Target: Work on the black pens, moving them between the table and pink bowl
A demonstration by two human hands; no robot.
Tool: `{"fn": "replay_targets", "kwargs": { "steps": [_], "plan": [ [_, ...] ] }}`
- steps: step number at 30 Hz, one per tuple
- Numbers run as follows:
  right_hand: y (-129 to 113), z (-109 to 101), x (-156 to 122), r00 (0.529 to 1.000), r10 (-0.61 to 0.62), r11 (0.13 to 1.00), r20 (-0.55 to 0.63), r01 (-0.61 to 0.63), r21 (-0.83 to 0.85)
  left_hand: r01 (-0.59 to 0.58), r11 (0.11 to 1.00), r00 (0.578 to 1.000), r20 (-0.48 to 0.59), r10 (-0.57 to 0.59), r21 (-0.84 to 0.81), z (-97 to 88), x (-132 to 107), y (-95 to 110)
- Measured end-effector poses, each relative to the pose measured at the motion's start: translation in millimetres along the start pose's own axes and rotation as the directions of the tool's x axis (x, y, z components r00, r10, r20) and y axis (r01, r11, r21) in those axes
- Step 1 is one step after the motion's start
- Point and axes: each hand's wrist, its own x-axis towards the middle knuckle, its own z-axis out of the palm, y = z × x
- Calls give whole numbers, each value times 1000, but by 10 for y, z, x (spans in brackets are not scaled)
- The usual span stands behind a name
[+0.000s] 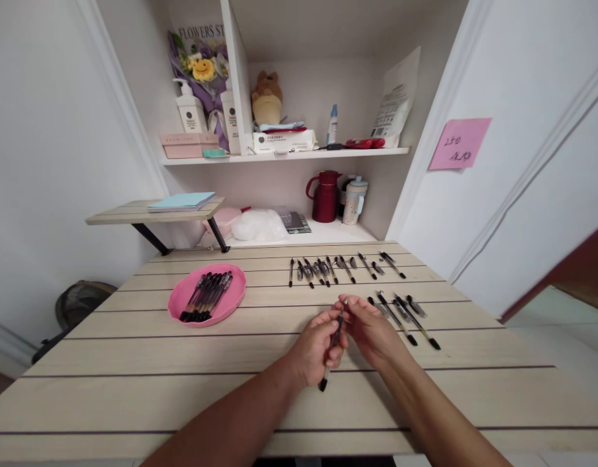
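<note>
Both my hands meet over the middle of the wooden table (133,383). My left hand (314,350) is closed round the barrel of a black pen (334,342), whose lower end sticks out below the fist. My right hand (370,329) pinches the pen's upper end. To the right of my hands lie several loose pens and pen parts (403,318). A further row of pen parts (338,267) lies beyond them. A pink tray (179,299) at the left holds several black pens (206,296).
A small raised shelf (128,213) with a light blue notebook (181,201) stands at the table's back left. Behind the table are shelves with a red jug (324,196), bottles, boxes and a plush toy. A pink note (458,143) sticks to the right wall.
</note>
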Motion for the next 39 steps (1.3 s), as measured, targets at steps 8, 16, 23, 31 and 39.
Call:
{"fn": "replay_targets", "kwargs": {
  "steps": [8,16,23,31,39],
  "plan": [
    [-93,-126,174,973,-170,977,-154,146,-154,10,1000,999,-34,-11,-14,-7,-31,32],
    [-453,-532,371,931,-360,-190,-54,-130,-973,-1,1000,997,-83,0,-1,26,-23,48],
    [-297,-484,363,980,-200,-527,-17,-122,-841,-16,1000,994,-111,18,19,8,4,5],
    [-561,-673,151,923,-349,-244,-159,-254,-936,-65,996,972,-231,50,-54,40,119,-10],
    [-80,-578,-217,995,-92,319,32,60,-946,-107,990,890,-452,56,-87,347,613,-50]
  ]
}}
